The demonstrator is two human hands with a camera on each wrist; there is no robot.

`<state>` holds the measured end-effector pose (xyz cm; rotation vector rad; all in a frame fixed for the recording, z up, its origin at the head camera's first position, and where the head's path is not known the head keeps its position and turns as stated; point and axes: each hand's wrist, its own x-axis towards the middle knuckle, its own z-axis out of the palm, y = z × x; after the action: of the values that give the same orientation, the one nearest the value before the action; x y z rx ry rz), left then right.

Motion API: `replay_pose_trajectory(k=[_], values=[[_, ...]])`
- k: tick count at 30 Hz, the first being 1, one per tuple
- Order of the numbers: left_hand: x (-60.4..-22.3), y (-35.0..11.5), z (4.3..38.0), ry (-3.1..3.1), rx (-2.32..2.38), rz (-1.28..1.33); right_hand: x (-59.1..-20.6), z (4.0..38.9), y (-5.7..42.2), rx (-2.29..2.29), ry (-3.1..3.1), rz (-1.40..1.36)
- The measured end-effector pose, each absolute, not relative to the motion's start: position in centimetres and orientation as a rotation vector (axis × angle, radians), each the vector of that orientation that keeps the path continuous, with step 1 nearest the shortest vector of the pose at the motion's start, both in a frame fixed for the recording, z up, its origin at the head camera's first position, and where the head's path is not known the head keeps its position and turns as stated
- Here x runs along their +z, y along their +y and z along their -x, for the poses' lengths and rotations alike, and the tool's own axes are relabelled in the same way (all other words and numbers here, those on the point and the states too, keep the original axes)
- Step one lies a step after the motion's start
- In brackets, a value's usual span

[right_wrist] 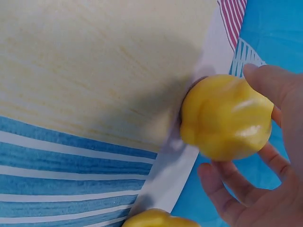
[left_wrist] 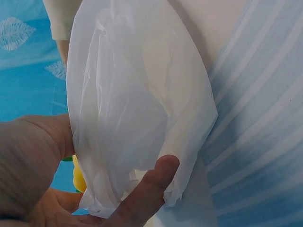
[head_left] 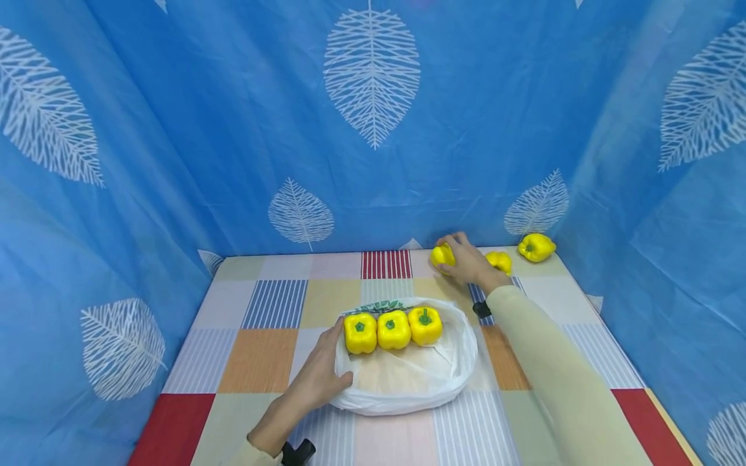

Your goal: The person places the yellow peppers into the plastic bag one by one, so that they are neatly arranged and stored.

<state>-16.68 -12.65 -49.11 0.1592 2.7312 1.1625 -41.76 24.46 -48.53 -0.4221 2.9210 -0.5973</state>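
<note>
My right hand (head_left: 471, 264) holds a yellow bell pepper (right_wrist: 226, 118) at the back of the table, thumb on one side and fingers round the other. Nearer to me lies a white plastic bag (head_left: 396, 405), its mouth spread wide. Three yellow bell peppers (head_left: 394, 330) sit side by side along the bag's far side, green stems up. At the bag's left edge, my left hand (head_left: 317, 375) grips the plastic, thumb and fingers either side of it in the left wrist view.
Another yellow bell pepper (head_left: 499, 261) lies just right of my right hand, partly behind the wrist. One more bell pepper (head_left: 537, 247) rests in the back right corner. A patchwork tablecloth (head_left: 256, 359) covers the table, and a blue leaf-print curtain (head_left: 233, 162) surrounds it.
</note>
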Motion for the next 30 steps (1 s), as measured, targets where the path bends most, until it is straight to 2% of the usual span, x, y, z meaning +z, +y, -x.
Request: replay_pose_trajectory(k=[30], values=[[-48.9, -12.6, 16.4, 2.746, 1.171, -0.182, -48.0, 38.6, 25.6, -0.667, 2.976, 0.318]])
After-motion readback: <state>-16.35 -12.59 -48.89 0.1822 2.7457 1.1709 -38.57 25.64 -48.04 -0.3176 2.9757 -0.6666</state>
